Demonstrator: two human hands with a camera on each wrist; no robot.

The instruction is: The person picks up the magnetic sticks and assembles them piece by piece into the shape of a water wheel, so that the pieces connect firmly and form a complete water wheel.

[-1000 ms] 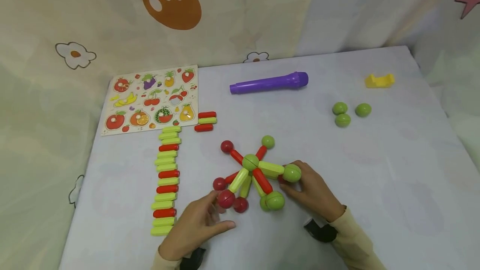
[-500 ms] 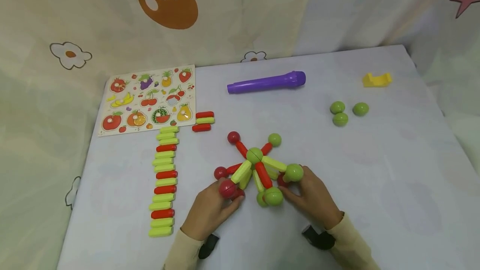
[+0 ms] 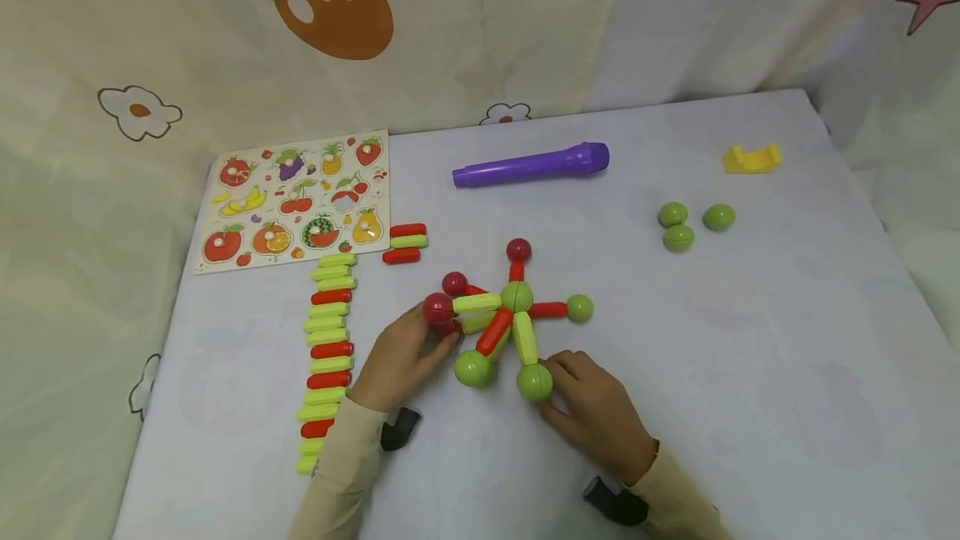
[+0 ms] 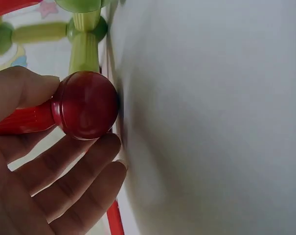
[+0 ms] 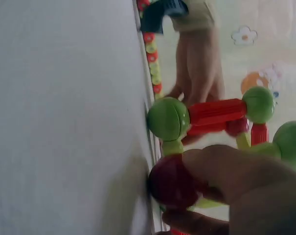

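Observation:
A ball-and-stick construction model [image 3: 517, 297] of red and yellow-green sticks with red and green balls stands on the table between my hands. On its left side my left hand [image 3: 397, 358] holds a low red ball [image 4: 88, 105], thumb on one side and fingers on the other. My right hand [image 3: 596, 411] is at the model's front, beside an upper green ball [image 3: 535, 382]. In the right wrist view its thumb and a finger pinch a dark red ball [image 5: 173, 182] below. That ball is mostly hidden in the head view.
A column of red and yellow-green sticks [image 3: 327, 350] lies left, partly under the left sleeve. Behind are a fruit puzzle board [image 3: 348, 242] and a purple toy microphone [image 3: 528, 167]. Three green balls [image 3: 678, 237] and a yellow piece [image 3: 752, 160] lie back right.
The left hand has taken hold of a low red ball. The model has turned clockwise as seen from above; the left hand has moved away from me, the right hand left and slightly nearer.

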